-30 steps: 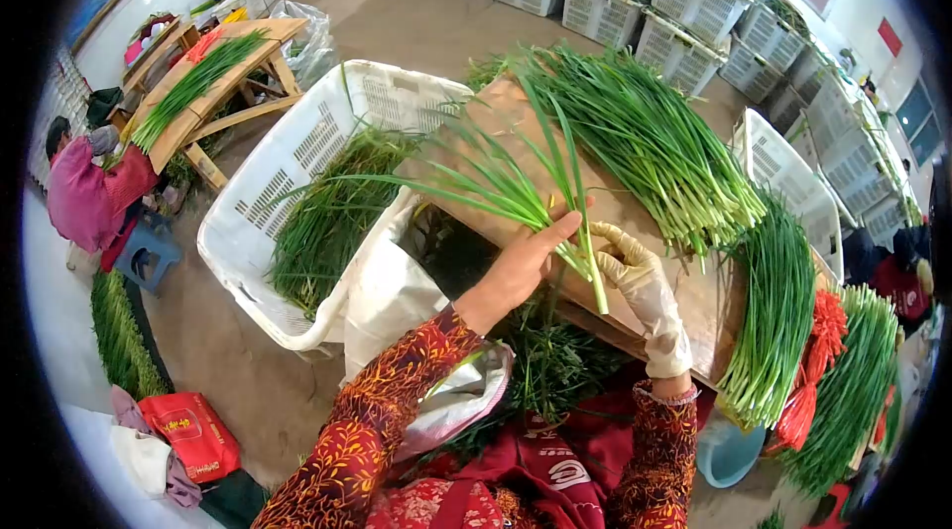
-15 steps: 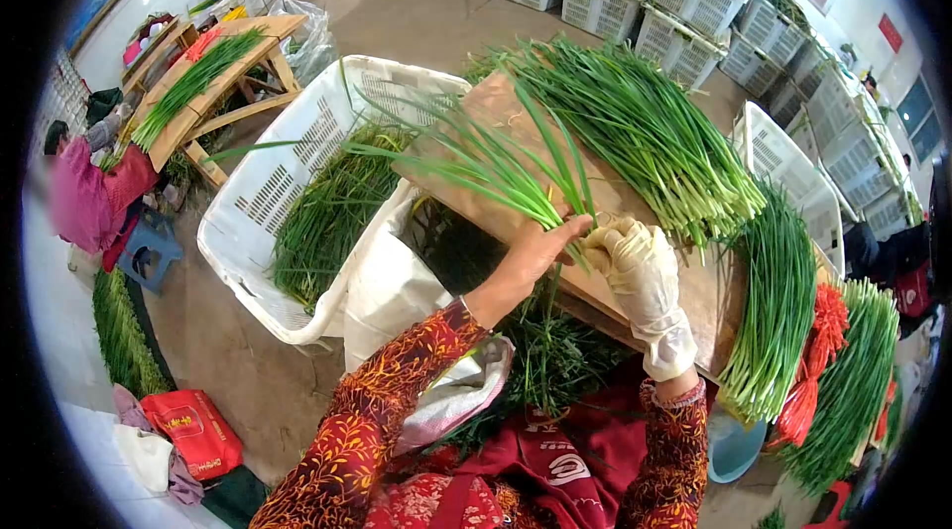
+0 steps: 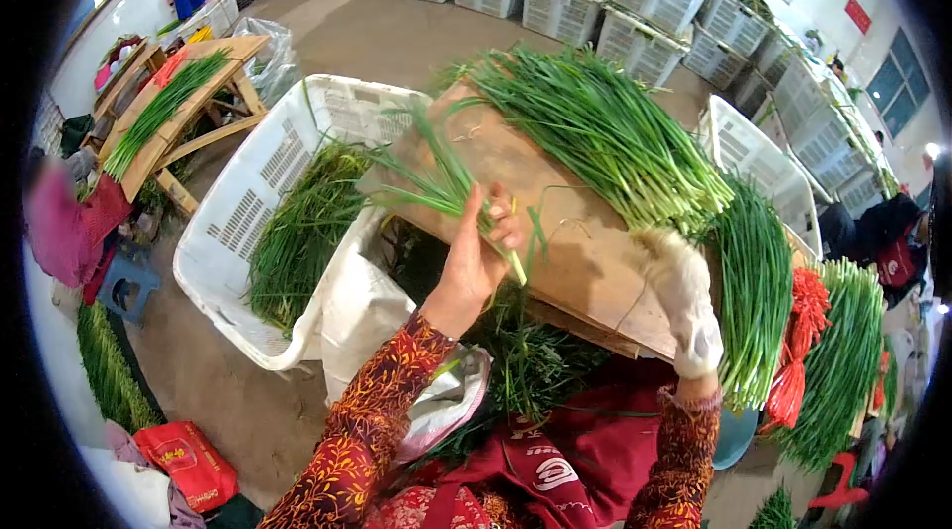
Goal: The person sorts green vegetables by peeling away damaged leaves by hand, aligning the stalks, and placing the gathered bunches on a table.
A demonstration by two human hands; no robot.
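My bare left hand (image 3: 470,266) grips a small bunch of garlic chives (image 3: 443,182) over the left edge of a wooden board (image 3: 585,256). Pale stem ends poke out below the fingers; the green leaves point up and left, blurred at the tips. Over the board's right side is my right hand (image 3: 682,301) in a pale glove, its fingers smeared by motion, close to the root ends of a large chive pile (image 3: 615,137). A second chive heap (image 3: 756,296) lies just right of that hand.
Left of the board stands a white crate (image 3: 223,261) with loose greens. Red ties (image 3: 798,346) and more chives (image 3: 838,370) lie at the right. Stacked crates (image 3: 560,11) line the back. A person in pink (image 3: 69,222) sits far left by another wooden table (image 3: 174,117).
My left hand has moved left and down with the chives, turning palm-up. My right hand has parted from it, moving right across the board. The whole view has shifted slightly.
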